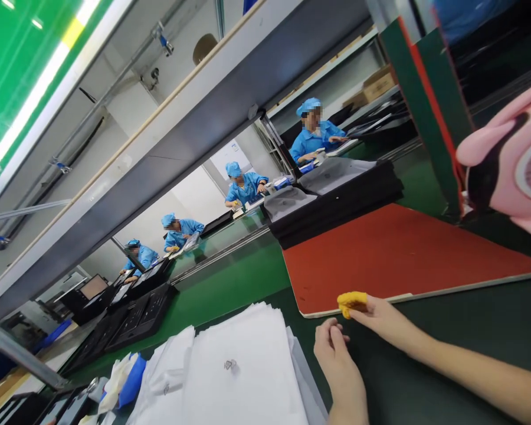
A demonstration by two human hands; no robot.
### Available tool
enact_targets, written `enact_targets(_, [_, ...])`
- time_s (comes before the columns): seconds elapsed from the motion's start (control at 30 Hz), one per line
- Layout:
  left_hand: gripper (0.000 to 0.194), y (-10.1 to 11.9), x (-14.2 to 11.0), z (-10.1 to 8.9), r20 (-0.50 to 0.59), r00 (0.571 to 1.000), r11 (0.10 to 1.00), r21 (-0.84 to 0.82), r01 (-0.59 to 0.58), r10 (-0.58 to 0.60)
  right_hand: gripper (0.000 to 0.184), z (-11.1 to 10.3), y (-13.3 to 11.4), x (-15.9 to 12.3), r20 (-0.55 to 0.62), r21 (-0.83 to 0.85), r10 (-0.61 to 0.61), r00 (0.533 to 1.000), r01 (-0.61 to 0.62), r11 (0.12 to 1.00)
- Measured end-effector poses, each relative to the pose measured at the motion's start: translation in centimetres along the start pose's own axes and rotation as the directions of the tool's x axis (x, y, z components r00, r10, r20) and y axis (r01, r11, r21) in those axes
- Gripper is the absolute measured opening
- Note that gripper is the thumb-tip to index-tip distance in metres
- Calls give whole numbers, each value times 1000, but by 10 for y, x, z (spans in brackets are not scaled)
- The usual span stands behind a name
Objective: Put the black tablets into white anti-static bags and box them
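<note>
1. Left hand (340,360): enters from the bottom edge, bare wrist and forearm below it, back of hand facing up, fingers curled inward, fingertips bunched together. Holds nothing visible.
2. Right hand (377,316): bare forearm runs in from the lower right edge, reaching left. Fingertips wear yellow finger covers, pinched together.
3. Hands near each other, not touching.

Green workbench (230,283), running from 7 o'clock to 2 o'clock. On it: red mat (393,254) at centre right; stack of white sheets (243,378) at 6 o'clock; black folded covers (336,200) with grey cloths on top at 1 o'clock; black keyboard panels (133,319) at 8 o'clock; blue-and-white gloves (124,378) at 7 o'clock.
</note>
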State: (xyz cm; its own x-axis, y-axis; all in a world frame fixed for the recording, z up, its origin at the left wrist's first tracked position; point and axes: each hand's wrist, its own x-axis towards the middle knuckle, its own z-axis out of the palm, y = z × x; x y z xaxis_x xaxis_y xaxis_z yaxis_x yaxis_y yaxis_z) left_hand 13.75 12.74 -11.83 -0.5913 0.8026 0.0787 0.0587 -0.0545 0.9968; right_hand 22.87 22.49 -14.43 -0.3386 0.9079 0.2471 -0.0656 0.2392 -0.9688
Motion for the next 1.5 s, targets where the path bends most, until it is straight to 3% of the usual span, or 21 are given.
enact_targets(0.13, [40, -14, 9, -1, 35, 999, 999, 52, -1, -1, 37, 13, 0, 12, 100, 200, 119, 988, -138, 970])
enact_targets(0.33, [29, -17, 6, -1, 37, 999, 988, 150, 30, -36, 25, 10, -12, -3, 148, 264, 240, 960, -272, 925])
enact_targets(0.5, [23, -18, 6, -1, -45, 996, 988, 137, 77, -72, 23, 7, -7, -7, 213, 290, 244, 946, -299, 909])
enact_targets(0.63, [23, -18, 5, -3, -41, 996, 990, 116, 77, -73, 22, 7, -9, -13, 265, 275, 247, 932, -318, 907])
enact_targets(0.77, [28, -18, 5, -2, -28, 995, 991, 84, 101, -99, 21, 8, -9, -13, 302, 288, 217, 928, -306, 908])
enact_targets(0.97, [31, -19, 5, -3, -16, 992, 992, -42, 123, -124, 22, 2, -6, -11, 406, 248, 74, 911, -187, 951])
enact_targets(1.1, [33, -23, 6, -2, 53, 987, 981, -114, 156, -151, 18, -2, -7, -10, 411, 51, -9, 911, -13, 999])
enact_targets(1.27, [34, -25, 5, -1, 137, 979, 979, -116, 168, -151, 10, -3, -10, -11, 392, -145, -72, 917, 139, 980])
enact_targets(1.37, [41, -24, 4, 0, 174, 978, 991, -44, 127, -118, 9, 1, -13, -14, 324, -158, -29, 946, 84, 984])
enact_targets(1.5, [52, -21, 2, 3, 152, 984, 995, 37, 93, -97, 9, 7, -16, -16, 294, -32, 122, 948, -118, 992])
